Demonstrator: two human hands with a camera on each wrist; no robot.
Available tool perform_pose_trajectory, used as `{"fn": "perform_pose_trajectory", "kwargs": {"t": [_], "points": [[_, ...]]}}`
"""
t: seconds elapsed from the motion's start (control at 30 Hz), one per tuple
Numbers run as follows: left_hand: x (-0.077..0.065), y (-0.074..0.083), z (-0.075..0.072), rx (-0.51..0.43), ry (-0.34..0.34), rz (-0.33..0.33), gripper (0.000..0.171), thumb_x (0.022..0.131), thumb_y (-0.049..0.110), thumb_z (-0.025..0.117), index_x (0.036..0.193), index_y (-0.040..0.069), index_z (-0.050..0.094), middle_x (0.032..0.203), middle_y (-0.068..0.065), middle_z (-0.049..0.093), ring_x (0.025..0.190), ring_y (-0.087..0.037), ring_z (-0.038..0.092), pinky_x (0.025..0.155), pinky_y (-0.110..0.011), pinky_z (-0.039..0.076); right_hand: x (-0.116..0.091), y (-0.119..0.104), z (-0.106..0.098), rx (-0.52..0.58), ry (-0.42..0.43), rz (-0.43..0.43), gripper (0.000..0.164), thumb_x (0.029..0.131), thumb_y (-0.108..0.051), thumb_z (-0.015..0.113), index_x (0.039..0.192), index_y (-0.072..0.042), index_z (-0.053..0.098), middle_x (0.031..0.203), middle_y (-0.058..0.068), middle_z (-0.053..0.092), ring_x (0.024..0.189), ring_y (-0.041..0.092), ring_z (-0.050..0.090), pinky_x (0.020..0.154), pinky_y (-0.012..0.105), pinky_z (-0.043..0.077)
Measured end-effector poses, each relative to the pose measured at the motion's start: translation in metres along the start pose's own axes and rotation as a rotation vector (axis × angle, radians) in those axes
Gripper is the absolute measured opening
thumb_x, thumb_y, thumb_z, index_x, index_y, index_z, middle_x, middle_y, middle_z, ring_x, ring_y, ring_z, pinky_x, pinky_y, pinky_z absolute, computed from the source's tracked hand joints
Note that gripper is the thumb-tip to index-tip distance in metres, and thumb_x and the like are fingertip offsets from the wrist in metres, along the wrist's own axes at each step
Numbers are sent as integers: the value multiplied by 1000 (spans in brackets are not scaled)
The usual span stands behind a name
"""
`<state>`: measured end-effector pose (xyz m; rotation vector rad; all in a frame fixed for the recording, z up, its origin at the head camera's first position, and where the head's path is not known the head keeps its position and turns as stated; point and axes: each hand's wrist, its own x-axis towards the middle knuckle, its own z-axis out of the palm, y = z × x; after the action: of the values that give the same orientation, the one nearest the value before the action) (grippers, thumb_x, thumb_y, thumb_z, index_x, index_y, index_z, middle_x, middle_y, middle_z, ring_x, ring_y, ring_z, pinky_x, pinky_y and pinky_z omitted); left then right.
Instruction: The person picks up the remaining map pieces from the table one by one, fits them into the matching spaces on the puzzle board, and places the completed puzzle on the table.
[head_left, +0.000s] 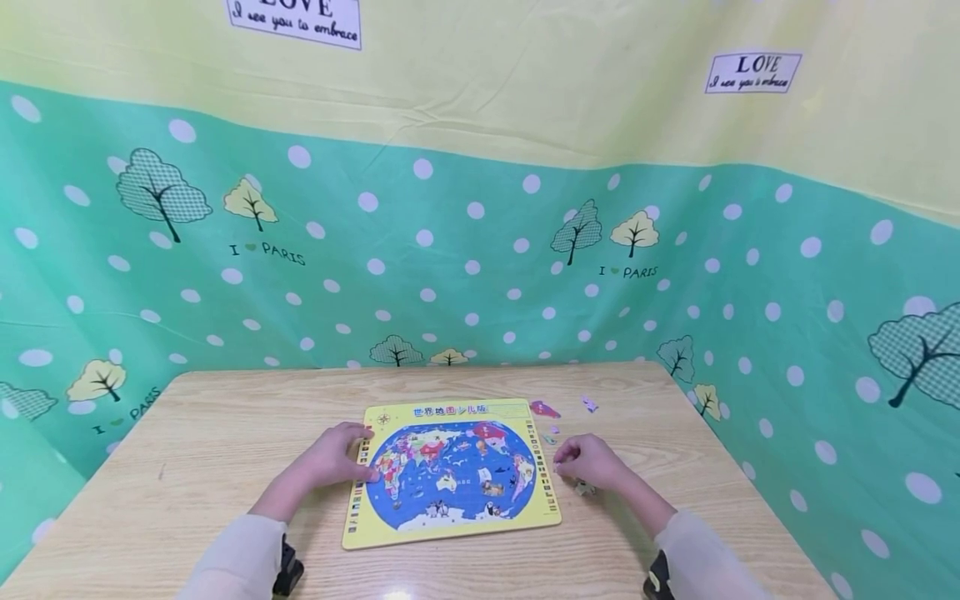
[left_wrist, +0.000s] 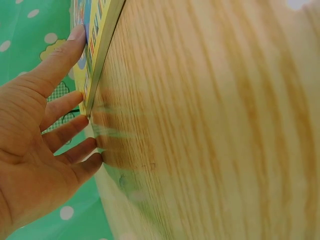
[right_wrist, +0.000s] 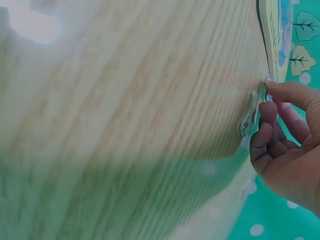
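A yellow-bordered world map puzzle board (head_left: 360, 537) lies flat on the table, its blue map filled with coloured pieces. My left hand (head_left: 337, 456) rests at the board's left edge. In the left wrist view the thumb (left_wrist: 75, 37) lies on the board's face, with the other fingers spread along its side. Just off the right edge, my right hand (head_left: 592, 462) pinches a small puzzle piece (right_wrist: 269, 94) between thumb and forefinger; the fingers mostly cover it. Below that hand another puzzle piece (right_wrist: 248, 117) lies on the table.
To the right of the board's upper corner lie a red piece (head_left: 545, 409), a purple piece (head_left: 589, 404) and a small greenish piece (head_left: 550, 439). The wooden table (head_left: 225, 417) meets a green and yellow curtain (head_left: 480, 250) at the back and right.
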<state>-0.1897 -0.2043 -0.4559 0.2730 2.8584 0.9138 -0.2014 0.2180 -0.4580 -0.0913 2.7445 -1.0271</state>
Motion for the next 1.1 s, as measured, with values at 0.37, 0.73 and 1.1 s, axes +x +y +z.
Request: {"fn": "perform_pose_trajectory", "kwargs": {"t": [0.37, 0.73, 1.1], "points": [[2, -1, 2, -18, 1, -18, 80, 61, 36, 84, 127, 1, 54, 138, -28, 42, 128, -51, 35, 105, -64, 30, 0, -1, 3, 59, 6, 43, 9, 78, -10, 71, 86, -8, 67, 76, 3, 60, 65, 14, 54, 56, 24, 48], [0, 0, 1, -3, 2, -5, 81, 61, 37, 83, 127, 0, 54, 138, -28, 43, 127, -51, 36, 105, -64, 30, 3, 4, 1, 131, 14, 47, 7, 83, -9, 66, 89, -6, 68, 73, 5, 62, 60, 14, 55, 53, 24, 48], [3, -2, 0, 3, 2, -12, 82, 63, 40, 82, 128, 1, 53, 140, -27, 41, 129, -50, 34, 106, -64, 29, 6, 5, 1, 182, 26, 86, 8, 84, -9, 66, 90, -7, 69, 68, 6, 61, 55, 13, 52, 49, 21, 42]]}}
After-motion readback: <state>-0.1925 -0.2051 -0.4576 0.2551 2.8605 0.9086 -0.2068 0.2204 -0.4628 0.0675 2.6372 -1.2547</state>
